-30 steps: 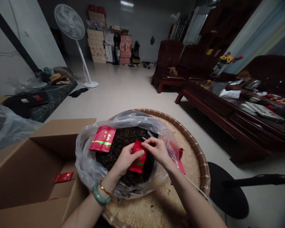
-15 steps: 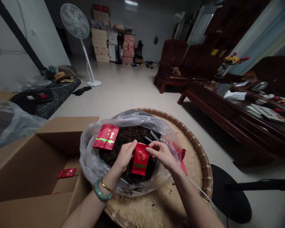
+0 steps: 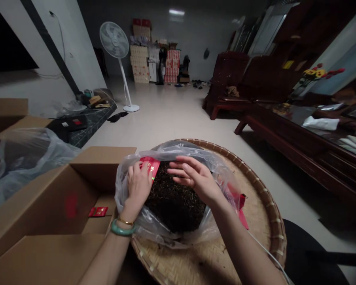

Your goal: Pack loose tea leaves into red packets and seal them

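Tea leaves (image 3: 178, 202), dark and loose, fill a clear plastic bag (image 3: 126, 174) with its mouth folded wide. My left hand (image 3: 139, 186) lies over a stack of red packets (image 3: 152, 165) at the bag's left side, fingers slightly apart and touching them; its fingertips are partly hidden. Above the leaves is my right hand (image 3: 197, 180), fingers stretched out and holding nothing. Inside the cardboard box (image 3: 89, 172) on the left, a blurred red packet (image 3: 71, 205) appears in mid-air near the wall, and another red packet (image 3: 98, 211) rests lower down.
Under the bag is a round woven bamboo tray (image 3: 271, 206), with red pieces (image 3: 241, 206) at the bag's right. A white cable (image 3: 269, 255) crosses the tray's right edge. Dark wooden furniture (image 3: 273, 134) stands right, a white fan (image 3: 115, 41) at the back left.
The red packet held between both hands has left them; a blurred one now shows in the box. My left hand moved left onto the stack, and my right hand opened. The view shifted left.
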Demonstrator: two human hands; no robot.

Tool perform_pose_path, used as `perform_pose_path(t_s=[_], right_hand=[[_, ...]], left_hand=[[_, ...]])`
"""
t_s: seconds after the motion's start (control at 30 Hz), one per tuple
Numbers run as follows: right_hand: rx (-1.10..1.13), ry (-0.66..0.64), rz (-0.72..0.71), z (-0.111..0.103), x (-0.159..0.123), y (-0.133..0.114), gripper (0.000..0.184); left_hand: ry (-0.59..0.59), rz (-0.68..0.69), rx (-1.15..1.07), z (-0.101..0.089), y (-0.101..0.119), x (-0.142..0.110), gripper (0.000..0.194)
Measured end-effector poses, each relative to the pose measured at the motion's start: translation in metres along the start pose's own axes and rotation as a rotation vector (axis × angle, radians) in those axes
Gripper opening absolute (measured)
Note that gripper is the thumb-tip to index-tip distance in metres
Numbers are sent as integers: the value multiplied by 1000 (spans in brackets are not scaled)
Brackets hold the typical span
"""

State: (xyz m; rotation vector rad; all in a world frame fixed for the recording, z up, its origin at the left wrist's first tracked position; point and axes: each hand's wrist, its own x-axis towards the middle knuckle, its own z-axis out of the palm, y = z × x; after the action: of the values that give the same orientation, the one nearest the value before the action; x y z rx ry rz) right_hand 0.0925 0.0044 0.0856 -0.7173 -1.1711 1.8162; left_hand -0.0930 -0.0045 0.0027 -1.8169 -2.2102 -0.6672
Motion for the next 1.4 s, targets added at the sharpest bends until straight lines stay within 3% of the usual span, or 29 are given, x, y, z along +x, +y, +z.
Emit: perform_pose_path(t_s=[0.13, 0.27, 0.5, 0.6, 0.8, 1.0, 1.1, 1.17, 1.27, 1.33, 1.4], right_hand=[[-108, 127, 89, -40, -4, 36, 37], [-175, 191, 99, -60, -8, 60, 41], [-262, 197, 51, -58, -8, 75, 40], [-281, 186, 51, -57, -7, 83, 36], [-304, 181, 48, -57, -7, 89, 31], [-326, 175, 35, -62, -9, 90, 30], [-369, 182, -13, -62, -10, 89, 29], [-441, 227, -129, -59, -10, 85, 29], [-650, 322, -419, -53, -12, 77, 36], [-824, 346, -579, -50, -12, 73, 40], [-966, 356, -677, -51, -13, 73, 38]], left_hand=[[-120, -17, 169, -5, -14, 4, 31], [-71, 1, 165, 4, -12, -1, 34], [26, 7, 121, 6, -14, -7, 33], [-8, 2, 185, 2, -13, -5, 28], [-64, -4, 230, 1, -8, -2, 41], [17, -7, 126, 3, -17, 1, 27], [86, -75, -50, -1, -20, 1, 21], [77, -153, -320, -3, -14, -2, 22], [-119, -233, -783, -5, 6, -13, 29], [-254, -246, -960, -5, 24, -23, 29], [-315, -266, -1068, -3, 41, -34, 28]])
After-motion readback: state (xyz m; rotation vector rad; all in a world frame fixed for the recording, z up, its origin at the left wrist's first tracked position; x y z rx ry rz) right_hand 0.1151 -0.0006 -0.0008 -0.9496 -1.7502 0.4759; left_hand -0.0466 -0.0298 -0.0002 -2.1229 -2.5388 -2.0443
